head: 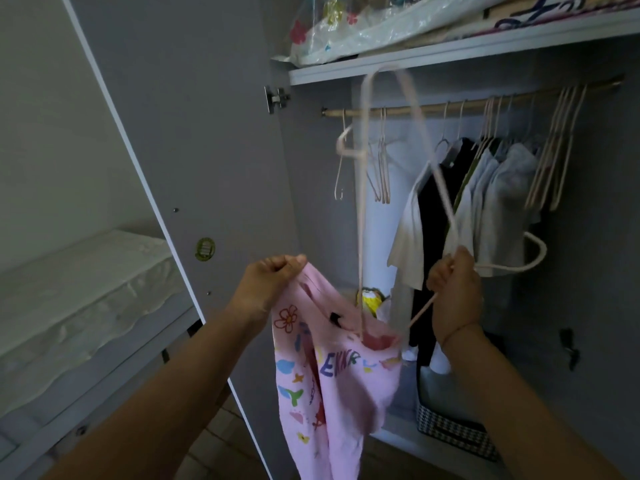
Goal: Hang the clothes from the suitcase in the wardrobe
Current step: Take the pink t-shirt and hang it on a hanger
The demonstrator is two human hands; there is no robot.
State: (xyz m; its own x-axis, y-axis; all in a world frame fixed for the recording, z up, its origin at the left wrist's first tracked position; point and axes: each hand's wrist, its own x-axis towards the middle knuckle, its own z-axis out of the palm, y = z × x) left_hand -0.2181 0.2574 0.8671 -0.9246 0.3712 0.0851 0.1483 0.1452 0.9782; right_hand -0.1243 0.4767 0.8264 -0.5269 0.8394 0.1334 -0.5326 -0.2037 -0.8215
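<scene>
My left hand (270, 285) pinches the top edge of a pink garment (332, 382) printed with coloured flowers and letters, which hangs down in front of the open wardrobe. My right hand (455, 292) grips a pale pink hanger (363, 188) near its hook, which curves out to the right. One arm of the hanger dips into the garment's neck opening; the rest rises blurred toward the shelf. Behind runs the wooden rail (433, 107) with several empty pink hangers and several hung clothes (498, 202) in white, black and grey.
The wardrobe door (194, 140) stands open on my left. A shelf (450, 53) above the rail carries plastic-wrapped bundles. A houndstooth box (453, 434) sits on the wardrobe floor. A plastic-covered mattress (76, 292) lies at far left.
</scene>
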